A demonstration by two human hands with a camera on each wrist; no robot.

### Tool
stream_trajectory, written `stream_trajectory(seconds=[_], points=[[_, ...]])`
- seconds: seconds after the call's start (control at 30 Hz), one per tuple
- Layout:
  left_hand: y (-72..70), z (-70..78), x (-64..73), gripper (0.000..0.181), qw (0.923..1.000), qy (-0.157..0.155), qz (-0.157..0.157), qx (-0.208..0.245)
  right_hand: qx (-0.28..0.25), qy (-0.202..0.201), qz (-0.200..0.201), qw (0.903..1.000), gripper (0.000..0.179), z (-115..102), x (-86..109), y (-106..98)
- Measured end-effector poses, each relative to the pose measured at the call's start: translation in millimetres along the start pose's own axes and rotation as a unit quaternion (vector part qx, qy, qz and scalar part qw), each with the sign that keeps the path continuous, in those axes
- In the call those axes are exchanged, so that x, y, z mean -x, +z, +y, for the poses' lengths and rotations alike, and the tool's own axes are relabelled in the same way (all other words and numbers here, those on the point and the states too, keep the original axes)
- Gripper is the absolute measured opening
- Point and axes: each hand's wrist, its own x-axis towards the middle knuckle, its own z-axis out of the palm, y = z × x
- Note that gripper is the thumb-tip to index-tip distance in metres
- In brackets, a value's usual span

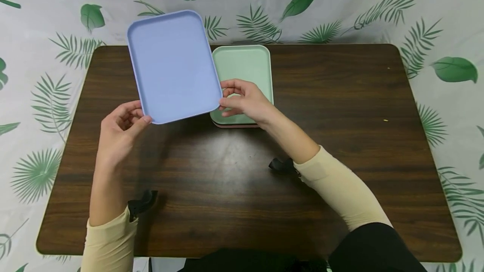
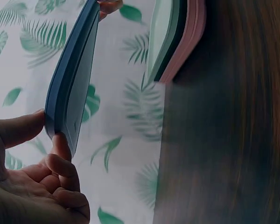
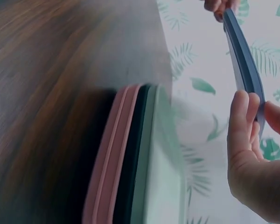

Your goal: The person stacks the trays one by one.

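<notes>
A blue rectangular tray (image 1: 174,68) with a raised rim is held up over the left part of the table, tilted. My left hand (image 1: 119,133) pinches its lower left corner between thumb and fingers. At the lower right corner my right hand (image 1: 245,100) pinches the rim. Behind my right hand a light green tray (image 1: 242,64) tops a stack on the table. Under it, in the right wrist view, come a dark tray (image 3: 133,158) and pink trays (image 3: 107,163). The blue tray is apart from the stack.
The dark wood-grain table (image 1: 340,137) has rounded corners. Around it hangs or lies a white cloth (image 1: 446,108) with green leaf prints. Black straps (image 1: 141,202) stick out from both sleeve cuffs. Two tiny yellowish specks lie on the right side of the table.
</notes>
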Motion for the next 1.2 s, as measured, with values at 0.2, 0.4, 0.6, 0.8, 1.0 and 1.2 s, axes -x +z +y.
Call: stream_trajectory(seconds=[0.2, 0.4, 0.6, 0.8, 1.0, 1.2], points=[[19.9, 1.3, -3.8, 0.034, 0.9994, 0.003, -0.032, -0.011, 0.008, -0.001, 0.014, 0.9999, 0.040, 2, 17.0, -21], [37.0, 1.6, -6.6, 0.036, 0.9975, 0.006, -0.063, -0.031, 0.010, 0.007, 0.035, 0.9993, 0.040, 5, 31.0, -38], [53.7, 1.6, -8.0, 0.037, 0.9954, 0.005, -0.090, -0.033, 0.037, 0.017, 0.035, 0.9986, 0.045, 6, 45.0, -56], [66.3, 0.1, -11.9, 0.036, 0.9929, 0.006, -0.106, -0.054, 0.057, 0.034, 0.044, 0.9968, 0.046, 10, 53.3, -70], [77.3, -4.5, -18.0, 0.037, 0.9917, -0.013, -0.115, -0.057, 0.077, 0.040, 0.059, 0.9945, 0.046, 16, 56.1, -80], [88.2, -6.6, -24.9, 0.040, 0.9893, -0.019, -0.129, -0.065, 0.096, 0.049, 0.079, 0.9911, 0.047, 20, 56.3, -92]])
